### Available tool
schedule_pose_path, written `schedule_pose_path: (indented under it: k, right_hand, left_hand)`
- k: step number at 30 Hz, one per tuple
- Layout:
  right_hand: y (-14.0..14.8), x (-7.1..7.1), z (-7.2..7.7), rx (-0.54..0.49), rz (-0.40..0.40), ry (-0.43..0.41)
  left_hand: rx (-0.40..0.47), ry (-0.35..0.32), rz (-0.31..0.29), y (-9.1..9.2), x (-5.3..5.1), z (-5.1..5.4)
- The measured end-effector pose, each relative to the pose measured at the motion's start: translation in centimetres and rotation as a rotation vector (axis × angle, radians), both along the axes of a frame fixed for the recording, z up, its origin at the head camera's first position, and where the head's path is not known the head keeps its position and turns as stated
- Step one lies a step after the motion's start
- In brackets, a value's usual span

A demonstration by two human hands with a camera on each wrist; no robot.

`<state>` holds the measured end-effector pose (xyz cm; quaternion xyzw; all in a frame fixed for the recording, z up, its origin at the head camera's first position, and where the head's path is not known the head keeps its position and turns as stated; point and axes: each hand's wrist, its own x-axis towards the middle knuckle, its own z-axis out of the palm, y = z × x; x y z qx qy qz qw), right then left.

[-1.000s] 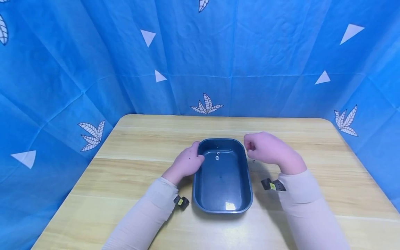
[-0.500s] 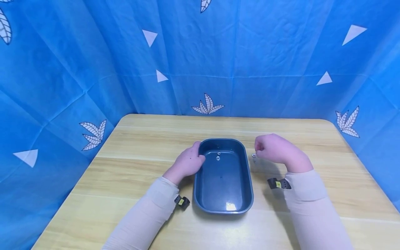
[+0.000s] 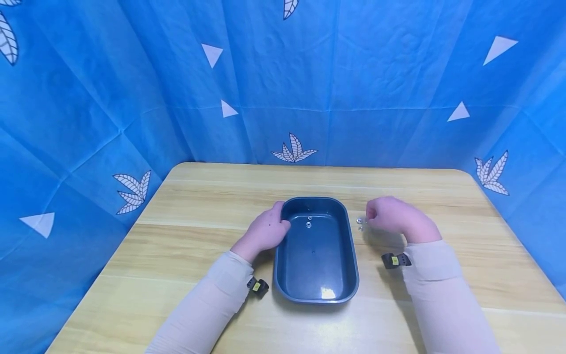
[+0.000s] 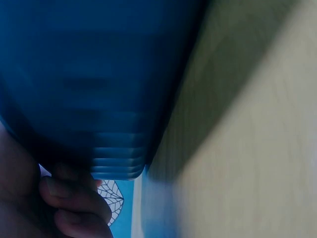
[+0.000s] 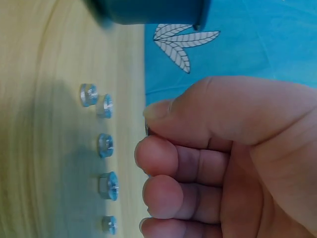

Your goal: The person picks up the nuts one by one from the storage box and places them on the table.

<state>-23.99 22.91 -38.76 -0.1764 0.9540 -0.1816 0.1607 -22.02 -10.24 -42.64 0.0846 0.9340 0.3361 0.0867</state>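
Note:
A dark blue rectangular tray (image 3: 314, 265) stands on the table with two small metal nuts (image 3: 309, 224) near its far end. My left hand (image 3: 264, 230) grips its left rim, thumb over the edge; the left wrist view shows curled fingers (image 4: 74, 198) below the tray's wall. To the right of the tray my right hand (image 3: 400, 219) hovers just above the table, thumb against curled fingers. A thin dark metal edge shows at the thumb tip, seemingly a nut that is mostly hidden. Beside this hand, several silvery flange nuts (image 5: 108, 186) stand on the wood.
The light wooden table (image 3: 212, 196) has rounded far corners. A blue cloth (image 3: 283, 78) with white leaves and triangles hangs behind it and on both sides. Each wrist wears a black strap with a small camera (image 3: 258, 286).
My right hand has moved rightward from beside the tray's right rim and lowered slightly, uncovering nuts on the table. The left hand and tray have stayed in place.

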Motion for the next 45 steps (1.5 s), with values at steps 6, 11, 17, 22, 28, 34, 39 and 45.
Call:
schedule_pose_path:
  k: [6, 11, 17, 22, 28, 34, 39, 45]
  right_hand:
    - [-0.1, -0.2, -0.9, 0.023, 0.001, -0.022]
    - [-0.3, -0.1, -1.4, 0.034, 0.027, -0.039]
    - [-0.4, 0.0, -1.6, 0.050, 0.026, -0.041]
    - [-0.4, -0.3, -2.1, 0.057, 0.019, -0.056]
    - [-0.5, -0.3, -2.2, 0.062, 0.013, -0.054]
    - [-0.6, -0.2, -2.0, 0.062, 0.008, -0.051]
    - [-0.6, -0.1, -1.9, 0.053, 0.008, -0.043]
    - [-0.4, 0.0, -1.5, 0.055, 0.003, -0.045]
  left_hand:
    - [0.001, -0.005, -0.005, 0.0, 0.0, -0.2]
    - [0.004, -0.002, -0.006, 0.0, 0.0, -0.2]
    - [0.003, 0.000, -0.006, 0.0, 0.0, -0.1]
    - [0.006, 0.002, -0.007, -0.1, 0.1, -0.1]
    - [-0.001, 0.011, -0.010, -0.1, 0.0, -0.1]
    - [-0.004, 0.009, -0.008, -0.1, 0.0, -0.2]
    - [0.003, 0.005, -0.007, -0.1, -0.1, -0.2]
    - [0.009, 0.007, -0.007, -0.1, 0.0, -0.1]
